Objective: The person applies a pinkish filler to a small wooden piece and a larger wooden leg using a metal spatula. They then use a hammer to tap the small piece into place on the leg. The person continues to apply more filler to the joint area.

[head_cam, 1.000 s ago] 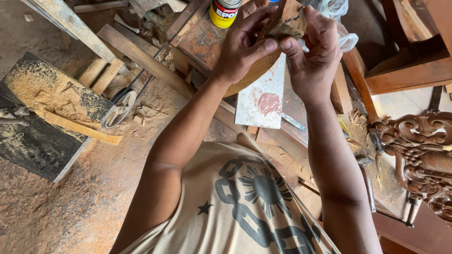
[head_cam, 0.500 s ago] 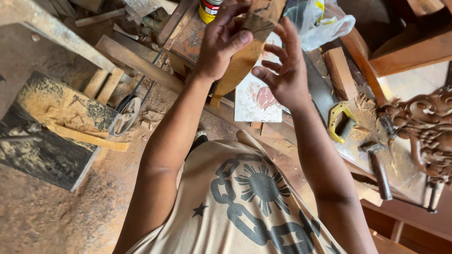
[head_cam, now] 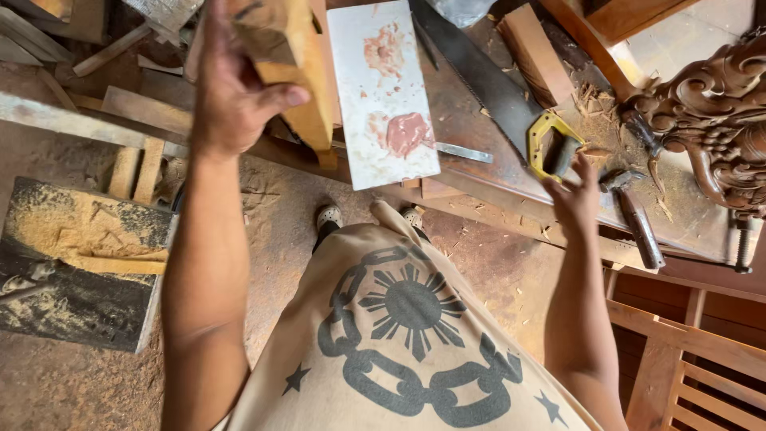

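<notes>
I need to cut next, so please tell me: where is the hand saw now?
In the head view, the hand saw lies on the workbench at upper right, between the white board and the hammer; the right hand is at its yellow handle.

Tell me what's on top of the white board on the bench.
The white board carries reddish putty smears and one thicker pink blob. A metal blade pokes out by its right edge; how far that runs beneath is covered. Nothing else sits on it.
</notes>
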